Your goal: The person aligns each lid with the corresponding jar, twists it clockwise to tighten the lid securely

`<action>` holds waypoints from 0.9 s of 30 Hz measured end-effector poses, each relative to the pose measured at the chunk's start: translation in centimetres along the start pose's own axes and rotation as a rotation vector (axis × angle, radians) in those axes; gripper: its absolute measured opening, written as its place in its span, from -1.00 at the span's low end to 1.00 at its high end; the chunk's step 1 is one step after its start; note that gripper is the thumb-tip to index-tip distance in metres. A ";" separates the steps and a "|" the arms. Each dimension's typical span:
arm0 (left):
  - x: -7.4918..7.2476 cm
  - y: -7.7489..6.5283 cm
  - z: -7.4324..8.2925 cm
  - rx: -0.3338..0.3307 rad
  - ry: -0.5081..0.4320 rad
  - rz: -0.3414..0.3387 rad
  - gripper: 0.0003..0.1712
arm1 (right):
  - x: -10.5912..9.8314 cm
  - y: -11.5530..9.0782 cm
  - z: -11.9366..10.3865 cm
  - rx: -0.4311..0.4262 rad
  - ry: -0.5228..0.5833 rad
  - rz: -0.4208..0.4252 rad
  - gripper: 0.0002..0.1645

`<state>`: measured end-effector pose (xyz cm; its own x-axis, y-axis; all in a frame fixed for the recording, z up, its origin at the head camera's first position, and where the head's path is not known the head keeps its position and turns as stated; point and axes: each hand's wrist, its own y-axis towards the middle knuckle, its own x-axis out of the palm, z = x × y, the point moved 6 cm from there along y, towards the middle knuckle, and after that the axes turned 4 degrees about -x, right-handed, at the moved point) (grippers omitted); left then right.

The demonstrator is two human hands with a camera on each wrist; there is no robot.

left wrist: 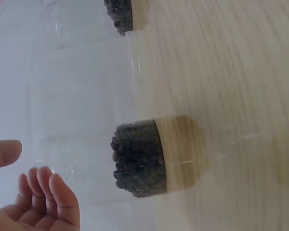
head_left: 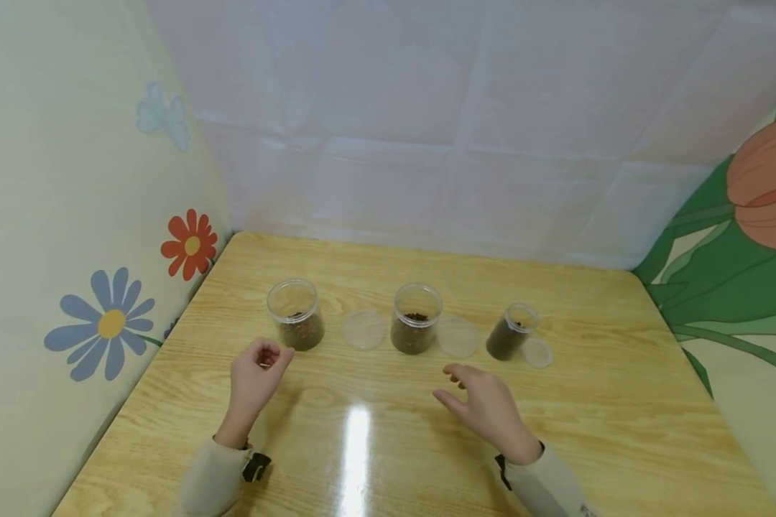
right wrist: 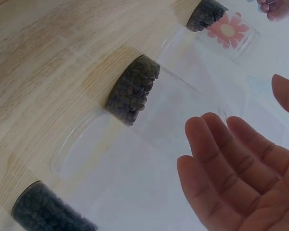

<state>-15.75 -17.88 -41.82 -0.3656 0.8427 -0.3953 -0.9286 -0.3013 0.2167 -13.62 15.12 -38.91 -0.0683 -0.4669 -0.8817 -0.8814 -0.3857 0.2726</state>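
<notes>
Three clear jars with dark coffee beans stand uncapped on the wooden table. My left hand (head_left: pixel 259 373) hovers just in front of the left jar (head_left: pixel 302 334), fingers loosely bent, thumb apart from them in the left wrist view, nothing held. Beans (left wrist: pixel 139 161) fill only the bottom of that jar. Between the middle jar (head_left: pixel 412 336) and the slim jar (head_left: pixel 506 341), and nearer to me, is my right hand (head_left: pixel 488 409). Its fingers (right wrist: pixel 204 144) are relaxed and spread from the thumb, the palm bare.
Flat clear lids lie on the table: a lid (head_left: pixel 363 330) right of the left jar, another lid (head_left: pixel 458 337) beside the middle jar, and a small lid (head_left: pixel 537 353) by the slim jar. A white cloth (head_left: pixel 394 143) hangs behind the table (head_left: pixel 375 445); flowered cloths hang at both sides.
</notes>
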 end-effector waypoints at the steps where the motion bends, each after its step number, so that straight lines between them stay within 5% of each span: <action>1: -0.1 0.2 -0.3 -0.043 -0.012 0.009 -0.83 | 0.0 0.0 0.0 0.001 0.001 0.001 -0.62; 12: 0.3 1.9 -3.0 -0.346 -0.106 -0.097 -0.59 | 0.5 -0.1 0.1 0.004 0.000 -0.028 -0.59; 27: 2.3 4.8 -5.3 -0.387 -0.117 -0.391 0.08 | 0.4 0.0 -0.2 -0.011 -0.003 -0.035 -0.60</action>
<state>-21.35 -19.77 -46.42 -0.0003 0.9617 -0.2742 -0.9573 -0.0796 -0.2780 -13.52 14.74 -39.21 -0.0389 -0.4509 -0.8917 -0.8781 -0.4105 0.2458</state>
